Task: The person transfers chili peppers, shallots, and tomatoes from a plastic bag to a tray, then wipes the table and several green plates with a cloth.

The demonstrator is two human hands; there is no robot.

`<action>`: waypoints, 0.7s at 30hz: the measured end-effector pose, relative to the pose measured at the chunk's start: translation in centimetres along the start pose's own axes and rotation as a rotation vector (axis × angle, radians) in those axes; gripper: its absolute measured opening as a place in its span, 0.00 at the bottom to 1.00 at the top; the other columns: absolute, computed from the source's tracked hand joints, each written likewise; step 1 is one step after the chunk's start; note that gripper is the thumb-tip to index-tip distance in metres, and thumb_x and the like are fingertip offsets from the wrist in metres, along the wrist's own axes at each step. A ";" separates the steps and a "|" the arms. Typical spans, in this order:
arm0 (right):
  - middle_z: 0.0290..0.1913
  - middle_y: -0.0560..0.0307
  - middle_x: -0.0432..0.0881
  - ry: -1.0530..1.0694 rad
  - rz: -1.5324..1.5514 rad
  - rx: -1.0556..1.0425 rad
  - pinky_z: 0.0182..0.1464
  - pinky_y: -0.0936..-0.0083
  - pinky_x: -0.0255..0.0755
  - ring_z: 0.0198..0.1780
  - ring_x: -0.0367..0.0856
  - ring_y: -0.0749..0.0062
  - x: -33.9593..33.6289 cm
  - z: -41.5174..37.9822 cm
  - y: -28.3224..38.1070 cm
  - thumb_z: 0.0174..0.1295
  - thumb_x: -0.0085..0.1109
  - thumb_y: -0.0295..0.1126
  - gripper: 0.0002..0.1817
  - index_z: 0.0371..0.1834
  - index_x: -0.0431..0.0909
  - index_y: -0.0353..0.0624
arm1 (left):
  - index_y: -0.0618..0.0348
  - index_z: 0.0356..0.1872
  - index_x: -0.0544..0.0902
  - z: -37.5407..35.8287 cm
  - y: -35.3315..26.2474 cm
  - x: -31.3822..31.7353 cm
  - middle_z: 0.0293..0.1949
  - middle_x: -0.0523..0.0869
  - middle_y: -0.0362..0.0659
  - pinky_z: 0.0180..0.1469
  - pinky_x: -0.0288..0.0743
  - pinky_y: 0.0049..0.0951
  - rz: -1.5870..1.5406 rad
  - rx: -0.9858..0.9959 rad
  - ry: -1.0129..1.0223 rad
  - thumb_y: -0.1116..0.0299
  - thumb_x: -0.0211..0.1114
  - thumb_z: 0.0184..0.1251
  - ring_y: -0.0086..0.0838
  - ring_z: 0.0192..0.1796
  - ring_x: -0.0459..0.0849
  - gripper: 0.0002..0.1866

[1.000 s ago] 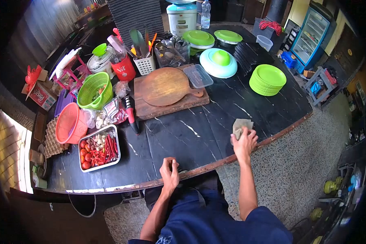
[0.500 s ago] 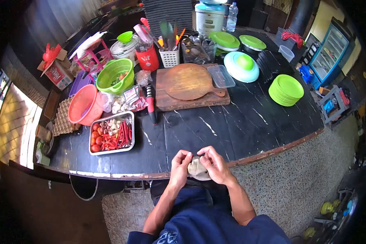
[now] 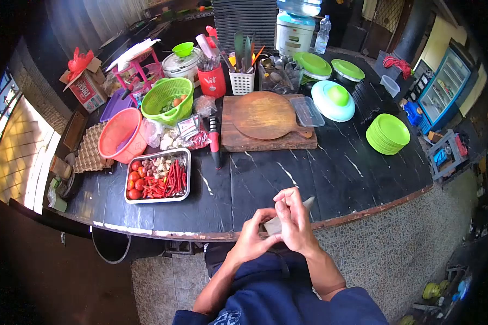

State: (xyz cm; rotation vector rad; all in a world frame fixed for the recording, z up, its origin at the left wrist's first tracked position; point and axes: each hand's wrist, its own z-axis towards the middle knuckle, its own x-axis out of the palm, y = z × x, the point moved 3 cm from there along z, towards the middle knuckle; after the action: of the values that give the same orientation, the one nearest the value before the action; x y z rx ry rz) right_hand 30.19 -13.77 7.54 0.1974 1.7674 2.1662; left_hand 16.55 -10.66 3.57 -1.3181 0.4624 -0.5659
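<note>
L hand (image 3: pixel 253 236) + R hand (image 3: pixel 296 226) close tog. at table (image 3: pixel 265 173) edge — cloth (image 3: pixel 275 225) btwn them, L fingers curled round it; R fingers bent over it, grip partly hidden — can't tell if clamped.

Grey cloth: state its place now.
Head view, lower centre: the grey cloth is between the left hand and right hand, at the table's near edge.

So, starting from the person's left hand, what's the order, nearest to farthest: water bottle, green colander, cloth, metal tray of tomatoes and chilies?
From the left hand:
1. Cloth, right at its fingers
2. Metal tray, at the table's near left
3. Green colander, on the left, beyond the tray
4. Water bottle, far back, beside the water dispenser
</note>
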 end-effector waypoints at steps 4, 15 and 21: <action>0.24 0.65 0.64 0.020 -0.116 0.002 0.29 0.74 0.59 0.26 0.62 0.81 -1.8 0.7 1.6 0.77 0.63 0.43 0.17 0.50 0.74 0.40 | 0.68 0.42 0.83 0.1 1.1 -3.3 0.43 0.87 0.46 0.49 0.79 0.28 0.124 0.055 -0.079 0.81 0.75 0.59 0.26 0.46 0.85 0.12; 0.25 0.58 0.77 0.311 -0.667 0.148 0.33 0.69 0.71 0.29 0.74 0.73 -7.4 4.2 4.1 0.44 0.88 0.50 0.30 0.45 0.90 0.41 | 0.64 0.37 0.80 2.8 -2.1 -13.1 0.56 0.81 0.41 0.52 0.71 0.22 0.257 0.150 -0.659 0.72 0.74 0.71 0.19 0.47 0.78 0.10; 0.26 0.63 0.72 0.386 -0.589 -0.045 0.32 0.73 0.65 0.28 0.69 0.78 -8.9 5.8 3.3 0.42 0.91 0.49 0.30 0.30 0.81 0.39 | 0.59 0.33 0.79 3.1 -2.4 -13.2 0.50 0.85 0.39 0.50 0.73 0.23 -0.295 -0.063 -0.474 0.72 0.74 0.71 0.19 0.43 0.79 0.10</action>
State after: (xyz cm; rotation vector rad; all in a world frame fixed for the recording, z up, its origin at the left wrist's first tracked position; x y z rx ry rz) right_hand 39.76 -12.03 12.96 -0.7082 1.6736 1.8755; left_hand 7.90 -0.38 6.47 -1.5371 -0.1069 -0.4612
